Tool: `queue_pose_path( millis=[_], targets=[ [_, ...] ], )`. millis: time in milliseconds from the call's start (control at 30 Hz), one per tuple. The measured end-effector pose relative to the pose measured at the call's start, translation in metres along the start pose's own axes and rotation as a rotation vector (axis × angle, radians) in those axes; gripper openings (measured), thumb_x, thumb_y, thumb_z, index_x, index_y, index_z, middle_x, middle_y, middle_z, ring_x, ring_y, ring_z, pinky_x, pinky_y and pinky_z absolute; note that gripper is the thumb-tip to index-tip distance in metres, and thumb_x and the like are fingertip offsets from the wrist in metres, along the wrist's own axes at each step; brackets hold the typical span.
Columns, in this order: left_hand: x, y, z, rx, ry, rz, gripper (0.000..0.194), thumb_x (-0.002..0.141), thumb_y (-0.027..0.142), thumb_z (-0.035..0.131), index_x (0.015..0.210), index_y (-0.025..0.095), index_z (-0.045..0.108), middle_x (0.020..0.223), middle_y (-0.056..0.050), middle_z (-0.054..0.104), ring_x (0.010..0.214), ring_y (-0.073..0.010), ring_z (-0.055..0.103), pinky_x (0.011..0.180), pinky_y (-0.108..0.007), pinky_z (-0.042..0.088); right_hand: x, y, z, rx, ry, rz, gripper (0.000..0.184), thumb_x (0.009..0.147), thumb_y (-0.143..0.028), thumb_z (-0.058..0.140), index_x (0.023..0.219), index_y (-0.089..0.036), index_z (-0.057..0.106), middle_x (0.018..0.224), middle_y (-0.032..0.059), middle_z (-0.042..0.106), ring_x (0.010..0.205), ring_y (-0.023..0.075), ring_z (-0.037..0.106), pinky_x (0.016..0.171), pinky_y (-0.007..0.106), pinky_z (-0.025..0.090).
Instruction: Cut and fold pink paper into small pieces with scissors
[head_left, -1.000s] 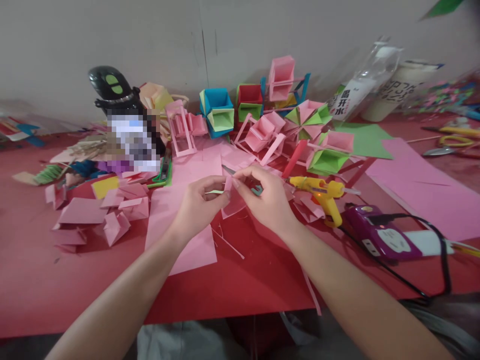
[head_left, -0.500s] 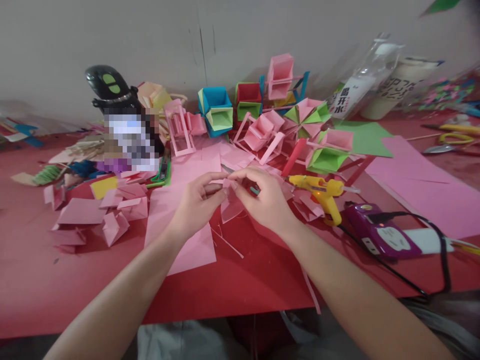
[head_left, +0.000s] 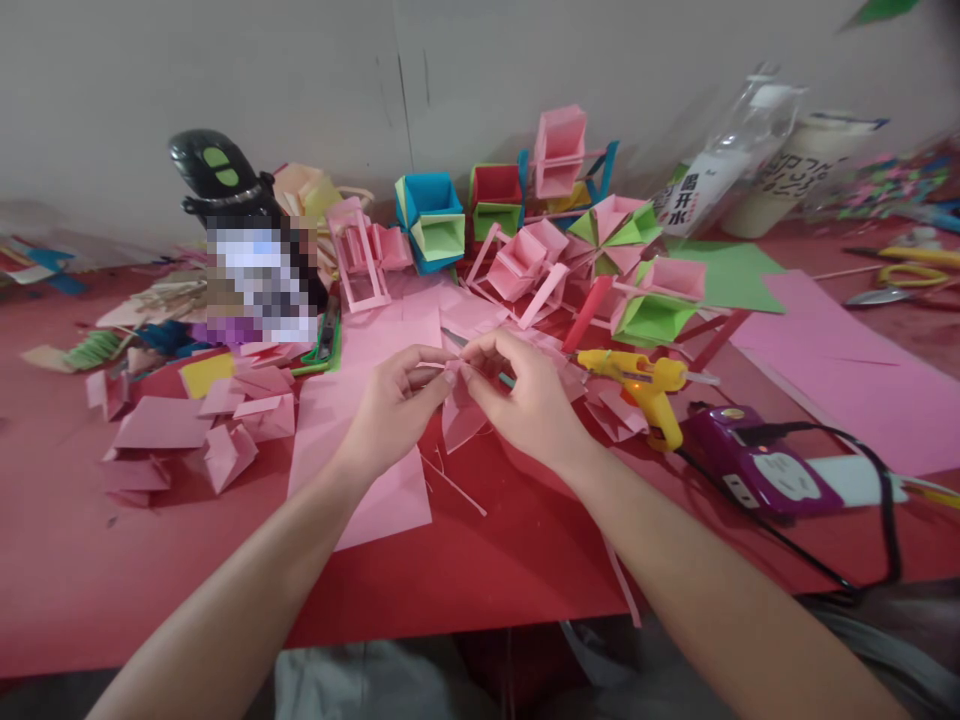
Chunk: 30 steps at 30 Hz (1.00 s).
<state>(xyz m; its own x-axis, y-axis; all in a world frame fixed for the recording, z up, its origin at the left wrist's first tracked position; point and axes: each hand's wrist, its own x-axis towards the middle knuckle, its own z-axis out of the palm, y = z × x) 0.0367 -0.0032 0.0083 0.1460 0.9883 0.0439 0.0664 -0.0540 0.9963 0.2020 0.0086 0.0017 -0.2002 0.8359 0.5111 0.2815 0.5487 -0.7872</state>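
Between my hands is a small piece of pink paper (head_left: 453,368), mostly covered by the fingers. My left hand (head_left: 401,400) pinches it from the left, thumb against fingertips. From the right, my right hand (head_left: 521,392) grips the same piece with thumb and forefinger. Below the fingertips lies more pink paper (head_left: 460,425); whether it joins the held piece I cannot tell. The grey tip of a tool (head_left: 453,338) shows behind the hands, the rest hidden. Pink sheets (head_left: 367,480) lie under and beside my left wrist, and thin pink paper scraps (head_left: 461,490) are on the red table.
A yellow glue gun (head_left: 637,375) lies right of my right hand, corded near a purple power strip (head_left: 772,465). Folded paper models (head_left: 525,260) line the wall. Pink folded pieces (head_left: 169,420) are at left, near a phone in a black stand (head_left: 225,180). Scissors (head_left: 892,290) lie far right.
The pink piece at my fingertips showed more a second ago; now the fingers cover most of it. Both hands have drawn slightly closer together.
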Motion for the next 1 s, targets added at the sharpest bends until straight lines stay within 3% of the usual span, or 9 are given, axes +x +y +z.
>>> queue_pose_path(
  millis=[300,567,1000],
  targets=[
    [0.001,-0.003,-0.002,0.012,0.047,-0.029,0.016,0.088,0.035,0.07,0.087,0.019,0.067,0.06,0.004,0.056,0.053,-0.0101,0.052,0.057,-0.024,0.047,-0.001,-0.005,-0.001,-0.141,0.01,-0.088,0.011,0.087,-0.01,0.061,0.088,-0.021,0.064,0.084,0.0024,0.067,0.081,0.0175,0.063,0.075,0.033,0.052],
    [0.005,0.001,-0.005,-0.308,0.033,-0.168,0.02,0.079,0.028,0.076,0.085,0.016,0.062,0.073,-0.001,0.069,0.065,-0.0126,0.067,0.071,-0.028,0.056,-0.003,-0.002,0.001,-0.217,0.022,-0.258,0.02,0.089,-0.006,0.058,0.091,-0.024,0.068,0.093,0.0047,0.068,0.093,0.0204,0.065,0.083,0.038,0.053],
    [0.007,0.002,-0.009,-0.395,0.004,-0.218,0.021,0.075,0.025,0.079,0.084,0.015,0.063,0.075,-0.001,0.069,0.065,-0.0122,0.067,0.069,-0.027,0.055,-0.004,-0.002,0.001,-0.227,0.039,-0.274,0.02,0.09,-0.008,0.058,0.092,-0.025,0.069,0.094,0.0046,0.067,0.094,0.0205,0.065,0.083,0.038,0.054]
  ],
)
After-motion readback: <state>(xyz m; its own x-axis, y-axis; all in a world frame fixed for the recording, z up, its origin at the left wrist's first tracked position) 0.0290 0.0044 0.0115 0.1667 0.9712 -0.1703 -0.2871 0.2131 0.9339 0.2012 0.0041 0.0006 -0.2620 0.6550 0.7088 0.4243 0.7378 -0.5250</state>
